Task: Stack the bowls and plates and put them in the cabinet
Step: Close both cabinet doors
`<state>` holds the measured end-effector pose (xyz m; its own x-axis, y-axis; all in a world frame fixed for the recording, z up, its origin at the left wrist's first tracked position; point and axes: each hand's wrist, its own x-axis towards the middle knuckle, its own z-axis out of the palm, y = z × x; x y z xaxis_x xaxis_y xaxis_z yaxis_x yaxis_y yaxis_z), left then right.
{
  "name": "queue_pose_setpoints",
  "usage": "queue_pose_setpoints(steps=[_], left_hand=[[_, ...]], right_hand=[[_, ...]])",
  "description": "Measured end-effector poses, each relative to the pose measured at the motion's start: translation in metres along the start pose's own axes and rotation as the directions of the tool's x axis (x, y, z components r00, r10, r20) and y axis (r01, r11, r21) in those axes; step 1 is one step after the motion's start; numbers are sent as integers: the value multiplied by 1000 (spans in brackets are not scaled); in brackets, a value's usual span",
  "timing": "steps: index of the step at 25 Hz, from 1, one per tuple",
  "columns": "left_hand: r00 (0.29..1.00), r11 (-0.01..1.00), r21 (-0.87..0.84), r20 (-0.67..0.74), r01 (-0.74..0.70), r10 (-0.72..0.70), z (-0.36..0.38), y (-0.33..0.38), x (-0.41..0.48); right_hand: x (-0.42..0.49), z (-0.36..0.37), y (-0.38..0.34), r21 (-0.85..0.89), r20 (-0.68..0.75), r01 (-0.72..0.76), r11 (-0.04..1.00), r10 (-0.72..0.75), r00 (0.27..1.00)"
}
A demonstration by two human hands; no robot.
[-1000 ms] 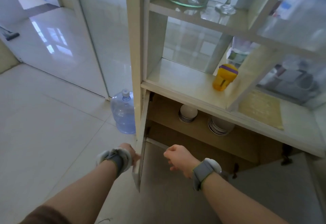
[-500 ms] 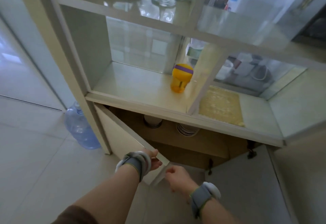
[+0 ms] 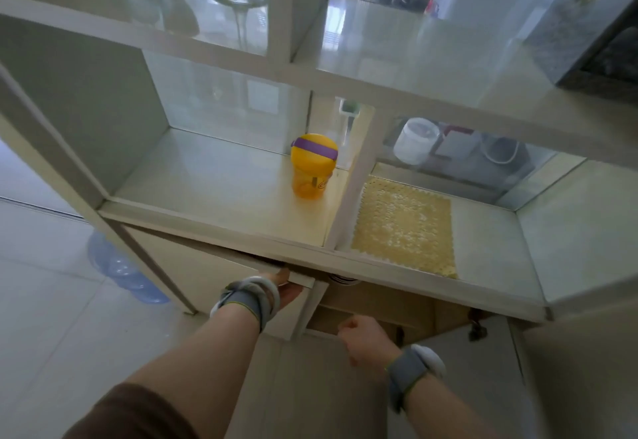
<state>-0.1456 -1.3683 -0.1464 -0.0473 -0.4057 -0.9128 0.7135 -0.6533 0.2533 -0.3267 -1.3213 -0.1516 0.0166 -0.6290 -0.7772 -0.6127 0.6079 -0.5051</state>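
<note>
Now | left hand [image 3: 284, 292] grips top edge of half-open cabinet door [image 3: 207, 266] | right hand [image 3: 364, 335] fisted, holding nothing, before the opening | plates [image 3: 341, 279] stacked inside lower cabinet [image 3: 373, 304], mostly hidden under shelf [image 3: 214, 190]

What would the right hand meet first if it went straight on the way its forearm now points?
Probably the free edge of the left door, whose top the left hand grips. Depth is unclear: the right hand may be nearer the camera and miss it.
</note>
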Motion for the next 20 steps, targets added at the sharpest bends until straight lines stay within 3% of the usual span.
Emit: queue_pose_setpoints(steps=[5, 9, 12, 15, 20], left_hand=[[995, 994, -40, -8, -105, 104, 7, -2, 12], [981, 974, 146, -66, -174, 185, 16, -36, 16], [997, 941, 334, -18, -62, 72, 19, -80, 16], [993, 831, 556, 91, 12, -75, 34, -145, -2], [960, 695, 716, 235, -66, -151, 63, -195, -38]], right_hand=[[-11, -17, 10, 107, -35, -4, 994, 8, 999], [-34, -36, 32, 178, -158, 20, 984, 8, 987], [-55, -47, 60, 242, -219, -5, 970, 59, 974], [-100, -59, 111, 299, -403, -54, 953, 177, 898], [-153, -81, 189, 338, -595, -139, 931, 326, 735]])
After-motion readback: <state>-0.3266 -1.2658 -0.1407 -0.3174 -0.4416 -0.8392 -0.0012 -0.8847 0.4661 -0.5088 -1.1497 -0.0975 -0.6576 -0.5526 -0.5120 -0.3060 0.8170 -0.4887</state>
